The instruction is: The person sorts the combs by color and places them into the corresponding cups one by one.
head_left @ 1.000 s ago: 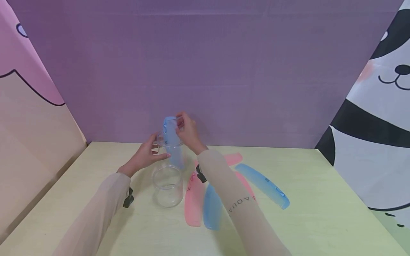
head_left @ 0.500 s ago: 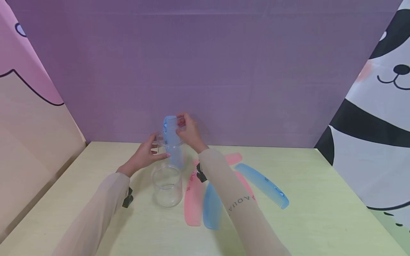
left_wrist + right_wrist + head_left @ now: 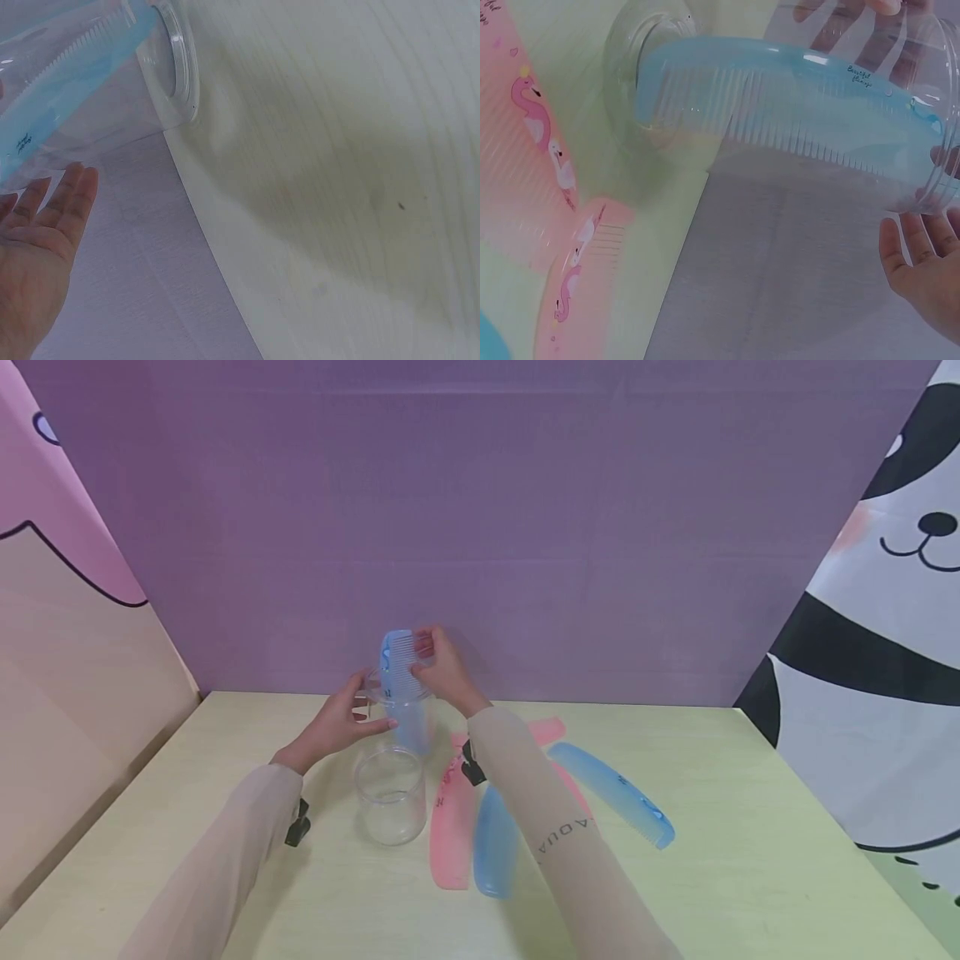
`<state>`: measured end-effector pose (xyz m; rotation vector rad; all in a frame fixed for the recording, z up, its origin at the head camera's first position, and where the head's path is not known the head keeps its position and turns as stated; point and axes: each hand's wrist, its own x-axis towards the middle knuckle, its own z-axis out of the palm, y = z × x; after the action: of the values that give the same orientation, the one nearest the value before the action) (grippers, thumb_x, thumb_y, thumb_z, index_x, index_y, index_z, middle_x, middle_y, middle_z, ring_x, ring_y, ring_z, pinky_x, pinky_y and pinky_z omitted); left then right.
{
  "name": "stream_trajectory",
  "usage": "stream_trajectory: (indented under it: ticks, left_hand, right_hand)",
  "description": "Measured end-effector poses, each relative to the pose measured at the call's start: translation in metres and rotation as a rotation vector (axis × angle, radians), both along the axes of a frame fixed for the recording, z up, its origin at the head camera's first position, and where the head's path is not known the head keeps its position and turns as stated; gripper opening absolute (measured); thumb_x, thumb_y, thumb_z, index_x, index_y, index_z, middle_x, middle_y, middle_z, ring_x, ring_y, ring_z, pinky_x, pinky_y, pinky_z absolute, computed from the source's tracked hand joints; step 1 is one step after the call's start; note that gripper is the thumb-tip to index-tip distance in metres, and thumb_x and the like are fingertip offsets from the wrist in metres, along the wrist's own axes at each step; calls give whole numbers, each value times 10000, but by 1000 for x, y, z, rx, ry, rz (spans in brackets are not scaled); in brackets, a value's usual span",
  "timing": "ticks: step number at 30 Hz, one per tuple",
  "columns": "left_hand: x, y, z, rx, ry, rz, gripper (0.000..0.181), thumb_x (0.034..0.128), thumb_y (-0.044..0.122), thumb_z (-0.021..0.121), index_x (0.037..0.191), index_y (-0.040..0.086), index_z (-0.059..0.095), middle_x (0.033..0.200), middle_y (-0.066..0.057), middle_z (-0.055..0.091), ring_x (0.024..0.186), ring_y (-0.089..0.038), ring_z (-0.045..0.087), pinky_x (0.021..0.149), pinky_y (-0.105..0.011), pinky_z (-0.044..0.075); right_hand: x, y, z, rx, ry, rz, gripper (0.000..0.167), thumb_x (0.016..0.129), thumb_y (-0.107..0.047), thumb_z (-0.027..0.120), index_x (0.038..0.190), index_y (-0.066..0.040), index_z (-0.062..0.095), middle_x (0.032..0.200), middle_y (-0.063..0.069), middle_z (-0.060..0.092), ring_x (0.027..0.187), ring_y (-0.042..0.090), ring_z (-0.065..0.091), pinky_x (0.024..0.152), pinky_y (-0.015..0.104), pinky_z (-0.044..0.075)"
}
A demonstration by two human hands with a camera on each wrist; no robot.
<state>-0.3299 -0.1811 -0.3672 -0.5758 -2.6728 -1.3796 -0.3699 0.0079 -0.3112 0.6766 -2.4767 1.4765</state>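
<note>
Basically, little differs from a second ago: the front jar (image 3: 390,814) and the combs lying on the counter (image 3: 712,827) are where they were, and farther back both hands are at the same spots; only the whole view has slid very slightly.

The left sleeve (image 3: 225,860) reaches up on the left of the front jar and the right sleeve (image 3: 555,827) on its right, covering parts of some combs. Beyond the front jar, the left hand (image 3: 337,722) wraps the back jar (image 3: 802,171), its grip clamped on the clear wall with the thumb on the near side. The right hand, (image 3: 446,672) also beyond the front jar, has bent fingers and thumb at the toothed edge of the standing comb (image 3: 397,664); I cannot tell whether that grip is clamped on it. This comb is upright inside the back jar, its top above the rim.

Counted, six combs show. Right of the front jar lie the near blue comb (image 3: 495,843), the near pink comb (image 3: 453,831), the outer blue comb (image 3: 617,795) and two partly hidden pink combs (image 3: 547,731). With the standing one, that makes three blue and three pink. Jars number two. Behind everything hangs one purple backdrop (image 3: 480,510).
</note>
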Motion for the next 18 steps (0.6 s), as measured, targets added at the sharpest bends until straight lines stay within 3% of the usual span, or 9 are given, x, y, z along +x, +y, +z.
stream_trajectory:
  ticks: [18]
  left_hand:
    - [-2, -3, 0, -9, 15, -2, 945, 741, 414, 731, 1434, 93, 174, 1391, -157, 376, 1199, -395, 467, 937, -497, 455]
  right_hand:
    - [7, 16, 12, 16, 18, 28, 486, 822, 39, 613, 1257, 28, 397, 1212, 199, 507, 1129, 319, 496, 995, 392, 429]
